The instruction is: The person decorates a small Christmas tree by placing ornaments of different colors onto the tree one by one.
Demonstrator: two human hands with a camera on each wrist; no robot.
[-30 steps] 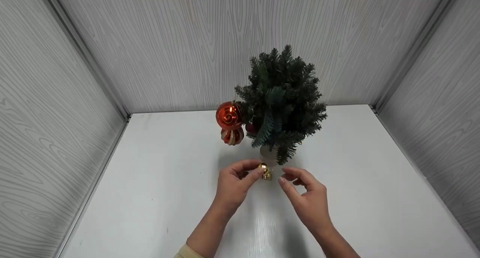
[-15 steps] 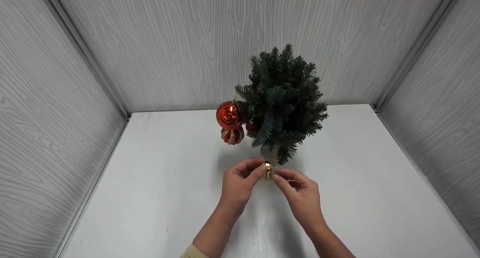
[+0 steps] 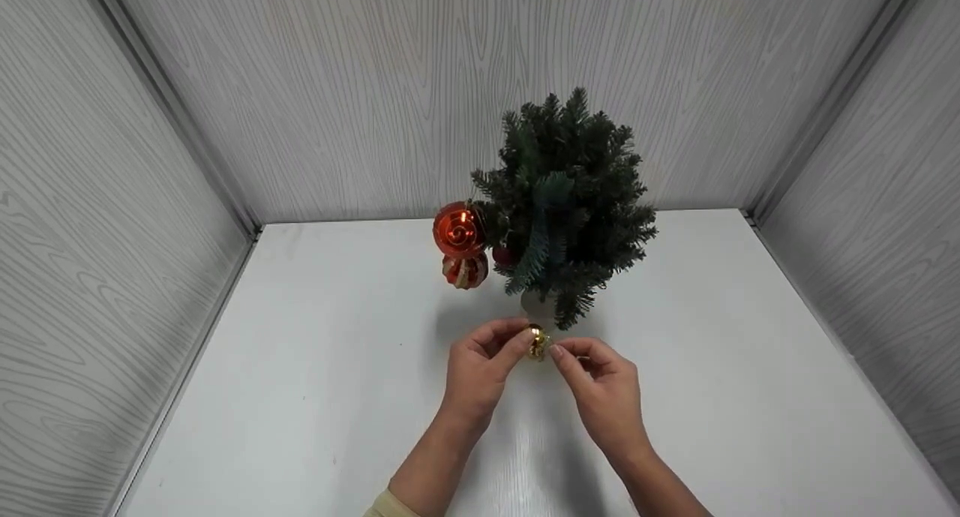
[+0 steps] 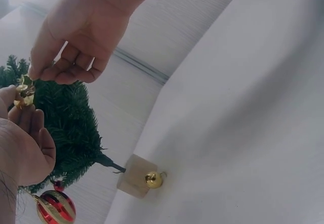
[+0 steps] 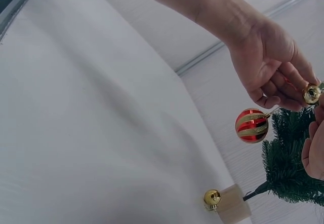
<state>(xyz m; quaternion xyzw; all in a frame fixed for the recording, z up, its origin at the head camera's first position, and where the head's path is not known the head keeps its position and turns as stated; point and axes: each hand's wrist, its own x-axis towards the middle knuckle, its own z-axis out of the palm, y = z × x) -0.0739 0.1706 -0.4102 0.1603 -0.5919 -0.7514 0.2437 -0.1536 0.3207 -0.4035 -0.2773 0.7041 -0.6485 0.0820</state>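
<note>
Low in front of the Christmas tree (image 3: 570, 187), my left hand (image 3: 476, 367) holds a small shiny gold bauble (image 3: 536, 337) between thumb and fingers. My right hand (image 3: 604, 389) has its thumb and forefinger pinched together at the bauble's right side, by its hanger end. The left wrist view shows the right fingertips meeting the top of the gold bauble (image 4: 24, 96); the thin loop itself is too small to make out. A second gold bauble (image 5: 212, 197) lies on the table beside the tree's pale round base (image 5: 234, 203).
A large orange-red bauble (image 3: 458, 230) hangs at the tree's left, with a red and gold striped bauble (image 3: 465, 271) below it. A small dark red bauble (image 3: 503, 256) sits among the lower branches. Grey wood-grain panels (image 3: 375, 97) enclose the white table (image 3: 322, 337).
The right hand has moved left, and its fingertips have closed together at the gold bauble. My left hand has shifted slightly right with the bauble. The tree stands still.
</note>
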